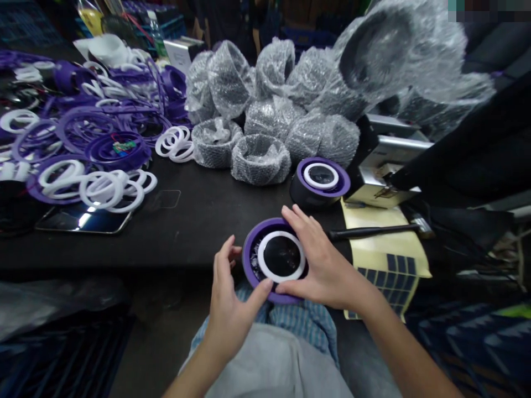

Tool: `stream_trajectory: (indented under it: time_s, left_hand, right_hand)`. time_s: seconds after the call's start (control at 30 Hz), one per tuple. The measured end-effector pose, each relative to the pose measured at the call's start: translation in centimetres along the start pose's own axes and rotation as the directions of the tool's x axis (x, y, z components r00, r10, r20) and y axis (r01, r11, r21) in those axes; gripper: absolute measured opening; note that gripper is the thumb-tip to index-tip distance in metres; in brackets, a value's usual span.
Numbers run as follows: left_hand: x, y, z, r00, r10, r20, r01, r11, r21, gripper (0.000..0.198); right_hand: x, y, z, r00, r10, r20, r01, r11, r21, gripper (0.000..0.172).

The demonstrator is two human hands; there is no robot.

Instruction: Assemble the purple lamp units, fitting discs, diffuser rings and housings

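Observation:
A round device with a purple rim, a white inner ring and a dark glossy centre is at the table's front edge, above my lap. My right hand grips its right side, with the fingers over the far rim and the thumb on the near side. My left hand is at the left, its thumb touching the near edge by the white ring and its fingers spread apart from the rim. Behind my right hand stands a similar purple-rimmed device with a black body.
Several bubble-wrapped round items are piled at the back. Purple rings and white rings lie heaped at the left, beside a phone. At the right are a yellow sticker sheet, a black-handled tool and a metal fixture.

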State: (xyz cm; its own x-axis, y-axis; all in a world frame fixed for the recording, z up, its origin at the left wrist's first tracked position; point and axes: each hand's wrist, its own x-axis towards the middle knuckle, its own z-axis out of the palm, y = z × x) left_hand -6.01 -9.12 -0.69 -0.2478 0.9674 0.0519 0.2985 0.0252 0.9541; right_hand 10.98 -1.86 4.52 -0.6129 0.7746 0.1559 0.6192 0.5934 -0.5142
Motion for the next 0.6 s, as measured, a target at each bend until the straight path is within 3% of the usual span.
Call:
stream_trajectory:
  time_s: [0.1,0.2,0.3,0.4,0.43,0.5,0.6]
  left_hand:
    - [1.2,0.4,-0.3,0.993,0.003,0.116,-0.004,1.0,0.007,0.071]
    - [1.8,0.7,0.0,0.973,-0.033,0.227,0.042,0.999,-0.033,0.067]
    - [2.0,1.0,0.8,0.979,-0.03,0.201,0.05,0.994,-0.096,0.06]
    - [2.2,1.2,1.6,0.994,-0.006,0.112,0.021,0.991,-0.136,0.057]
    - [2.1,1.2,1.8,0.996,-0.003,0.091,0.015,0.991,-0.133,0.056]
    - [1.9,1.1,1.8,0.996,-0.009,0.083,0.018,0.994,-0.112,0.054]
    - [1.1,0.9,1.0,0.982,-0.011,0.187,0.025,0.997,-0.074,0.063]
  right_hand:
    - [-2.4,-0.3,0.6,0.96,0.266,-0.086,-0.249,0.954,0.166,0.101]
    - [-4.5,-1.2,2.8,0.812,0.575,-0.104,-0.482,0.76,0.437,0.09]
    - [-5.3,-2.4,5.4,0.7,0.698,-0.148,-0.451,0.593,0.667,0.075]
    - [-5.0,-3.3,6.7,0.589,0.762,-0.27,-0.323,0.528,0.785,0.063]
    - [-4.9,-3.4,6.7,0.586,0.759,-0.282,-0.313,0.533,0.786,0.063]
    - [-4.8,-3.6,6.4,0.639,0.728,-0.249,-0.356,0.567,0.743,0.068]
    - [-5.2,-3.5,6.0,0.682,0.695,-0.225,-0.446,0.64,0.626,0.08]
